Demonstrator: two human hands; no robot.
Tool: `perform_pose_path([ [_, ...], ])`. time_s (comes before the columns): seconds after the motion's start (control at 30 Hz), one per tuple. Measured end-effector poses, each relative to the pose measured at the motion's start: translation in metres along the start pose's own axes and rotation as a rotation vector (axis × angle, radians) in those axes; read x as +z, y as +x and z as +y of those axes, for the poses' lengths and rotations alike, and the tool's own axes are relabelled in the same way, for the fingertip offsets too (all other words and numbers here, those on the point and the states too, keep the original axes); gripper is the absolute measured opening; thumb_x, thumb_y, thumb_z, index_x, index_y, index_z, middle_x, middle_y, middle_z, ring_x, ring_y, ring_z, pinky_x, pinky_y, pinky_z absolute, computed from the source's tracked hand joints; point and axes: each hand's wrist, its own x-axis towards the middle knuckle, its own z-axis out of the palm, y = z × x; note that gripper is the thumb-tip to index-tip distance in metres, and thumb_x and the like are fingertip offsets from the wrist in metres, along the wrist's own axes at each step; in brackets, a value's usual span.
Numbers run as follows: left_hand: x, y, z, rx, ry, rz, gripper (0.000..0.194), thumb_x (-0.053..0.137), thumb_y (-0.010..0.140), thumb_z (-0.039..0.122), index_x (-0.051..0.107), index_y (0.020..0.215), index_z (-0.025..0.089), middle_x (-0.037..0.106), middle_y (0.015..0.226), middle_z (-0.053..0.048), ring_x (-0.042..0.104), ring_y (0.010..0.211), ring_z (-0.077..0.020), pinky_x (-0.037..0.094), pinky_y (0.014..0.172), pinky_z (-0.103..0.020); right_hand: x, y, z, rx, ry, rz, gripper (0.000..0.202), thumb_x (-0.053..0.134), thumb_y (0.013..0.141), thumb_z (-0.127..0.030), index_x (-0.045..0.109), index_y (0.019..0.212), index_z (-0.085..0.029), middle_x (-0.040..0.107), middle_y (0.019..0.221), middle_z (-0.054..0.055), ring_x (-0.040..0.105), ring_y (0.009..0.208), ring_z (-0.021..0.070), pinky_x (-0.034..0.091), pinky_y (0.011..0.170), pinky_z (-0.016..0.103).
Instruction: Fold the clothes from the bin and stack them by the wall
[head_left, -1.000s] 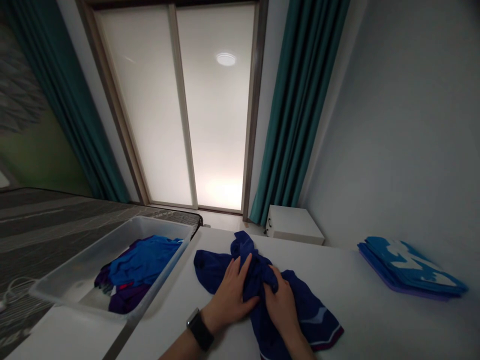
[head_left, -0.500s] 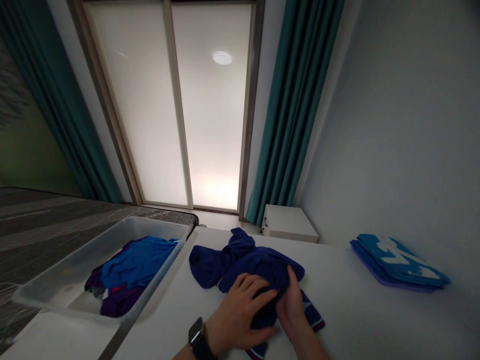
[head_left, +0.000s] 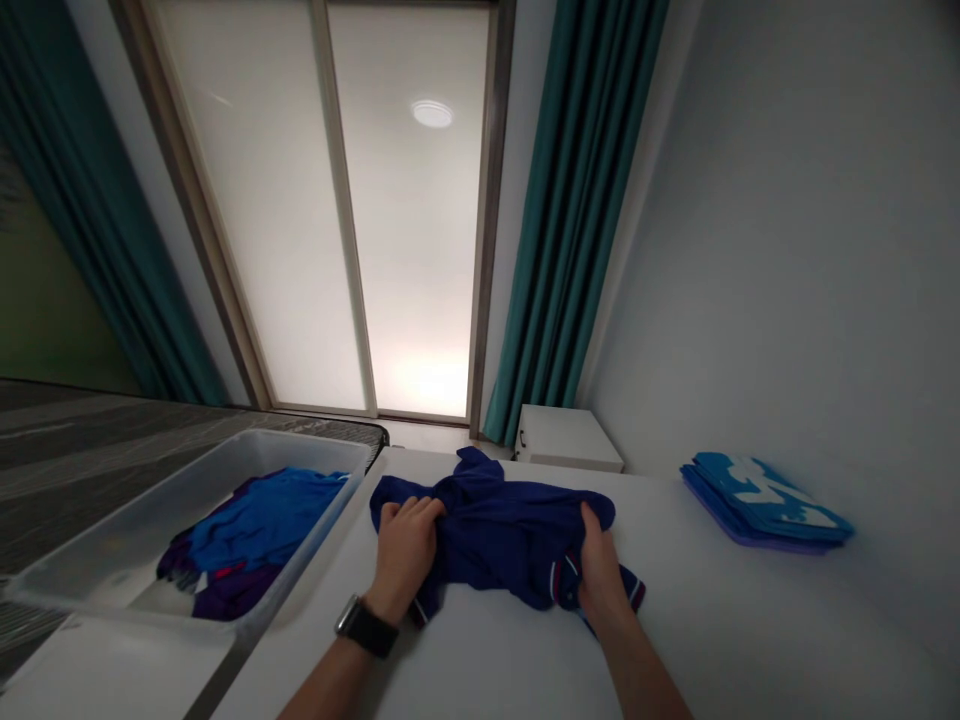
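A dark blue garment (head_left: 502, 530), which looks like a shirt with striped cuffs, lies crumpled on the white table (head_left: 495, 655). My left hand (head_left: 407, 555), with a black watch on its wrist, grips the cloth at the garment's left side. At the right side my right hand (head_left: 600, 570) has its thumb on top of the fabric and its fingers curled beneath, mostly hidden. A red and white stripe shows beside that hand, and another cuff pokes out past it.
To the left stands a translucent plastic bin (head_left: 97, 605) holding blue and purple clothes (head_left: 262, 525). A stack of folded blue garments (head_left: 765, 500) lies at the table's right. Beyond the far edge is a white cabinet (head_left: 568, 437).
My left hand has moved left from the garment's middle to its left side. The cloth is now spread wider and flatter between my hands. The right hand keeps its hold on the right side.
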Motion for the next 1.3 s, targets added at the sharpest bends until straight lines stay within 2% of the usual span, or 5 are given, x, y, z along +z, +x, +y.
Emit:
perform_pose_path([
  [0.17, -0.006, -0.006, 0.006, 0.114, -0.101, 0.228, 0.029, 0.041, 0.085, 0.004, 0.062, 0.098, 0.019, 0.062, 0.099, -0.008, 0.055, 0.096, -0.0247, 0.035, 0.087, -0.041, -0.003, -0.003, 0.005, -0.323, -0.695, -0.110, 0.045, 0.047, 0.087, -0.045, 0.058, 0.121, -0.017, 0.069, 0.115, 0.014, 0.061, 0.115, 0.0303, 0.043, 0.101, 0.044],
  [0.33, 0.002, -0.025, 0.052, 0.543, -0.244, -0.149, 0.039, 0.067, 0.081, 0.038, 0.057, 0.116, 0.025, 0.058, 0.112, -0.007, 0.053, 0.102, -0.0270, 0.039, 0.090, -0.041, 0.011, -0.018, 0.015, -0.354, -0.891, -0.229, 0.047, 0.035, 0.094, -0.037, 0.045, 0.137, -0.020, 0.067, 0.119, 0.012, 0.063, 0.112, 0.0267, 0.046, 0.094, 0.040],
  [0.67, 0.022, -0.013, 0.031, 0.234, -0.393, -0.203, 0.021, 0.047, 0.078, 0.006, 0.051, 0.092, 0.021, 0.060, 0.097, -0.005, 0.059, 0.092, -0.0219, 0.045, 0.082, -0.033, 0.015, -0.034, -0.018, -0.556, -1.253, -0.479, 0.065, 0.041, 0.095, -0.043, 0.031, 0.151, -0.013, 0.061, 0.130, 0.018, 0.056, 0.118, 0.0344, 0.035, 0.101, 0.049],
  [0.87, 0.025, -0.003, 0.008, -0.165, -0.627, -0.015, 0.014, 0.036, 0.093, 0.022, 0.048, 0.100, 0.021, 0.061, 0.078, 0.000, 0.060, 0.069, -0.0196, 0.044, 0.068, -0.032, -0.004, -0.046, -0.019, -0.577, -1.104, -0.827, 0.094, 0.066, 0.080, -0.037, 0.011, 0.156, -0.027, 0.049, 0.144, 0.011, 0.050, 0.124, 0.0289, 0.035, 0.104, 0.042],
  [1.3, 0.004, -0.010, 0.022, 0.095, -0.660, 0.166, 0.022, 0.040, 0.094, 0.020, 0.061, 0.101, 0.020, 0.059, 0.095, -0.007, 0.060, 0.088, -0.0197, 0.049, 0.079, -0.032, -0.015, -0.023, 0.007, -0.432, -0.496, -0.452, 0.028, 0.045, 0.093, -0.041, 0.059, 0.109, -0.023, 0.068, 0.110, 0.006, 0.063, 0.103, 0.0227, 0.048, 0.093, 0.036],
])
